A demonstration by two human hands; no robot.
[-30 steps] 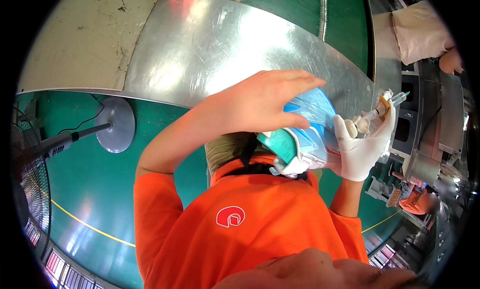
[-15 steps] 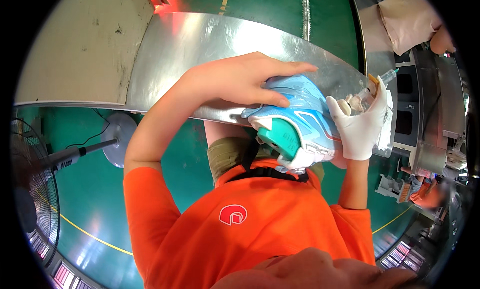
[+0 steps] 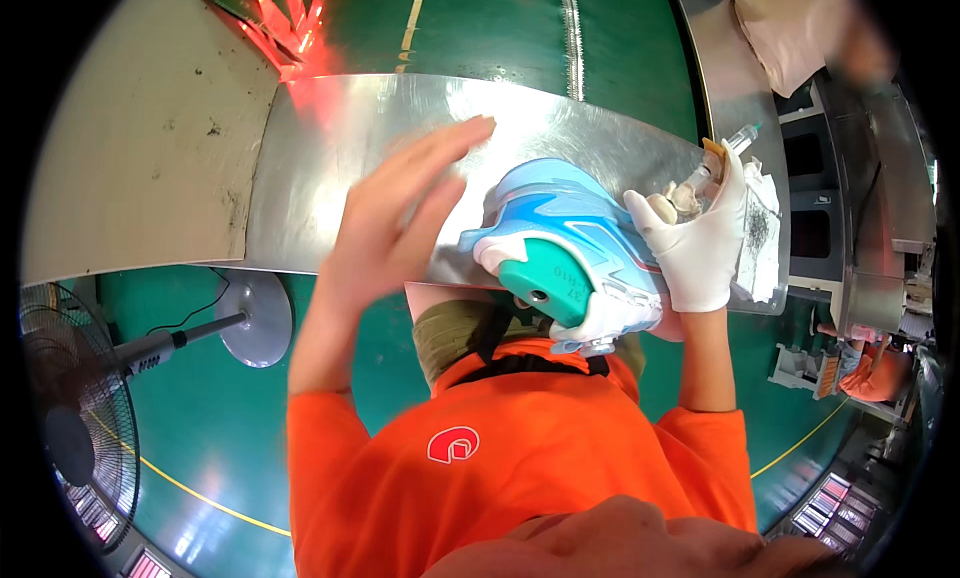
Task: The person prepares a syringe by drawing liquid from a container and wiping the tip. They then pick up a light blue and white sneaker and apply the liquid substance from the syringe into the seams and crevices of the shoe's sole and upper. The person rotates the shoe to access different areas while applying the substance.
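Note:
A light blue shoe (image 3: 570, 203) lies at the table's near edge, its white heel part toward me. A green shoe last (image 3: 550, 283) fills its opening. My left hand (image 3: 400, 218), bare and slightly blurred, hovers left of the shoe with fingers apart, not touching it. My right hand (image 3: 695, 253), in a white glove, is beside the shoe's right side with thumb and fingers spread. In the gap between them show a clear syringe (image 3: 740, 138) with a green tip and small cream-coloured pieces (image 3: 675, 203). Some of these are partly hidden by the glove.
The shiny metal table (image 3: 380, 108) bends across in front of me. A stained white cloth (image 3: 762, 238) lies on its right end. At left stand a beige panel (image 3: 140, 128) and a floor fan (image 3: 75, 408). Red glossy strips (image 3: 290, 28) are at the far left.
My left hand has lifted off the shoe and moved left, uncovering its blue upper. My right hand stays beside the shoe. The whole view has shifted slightly.

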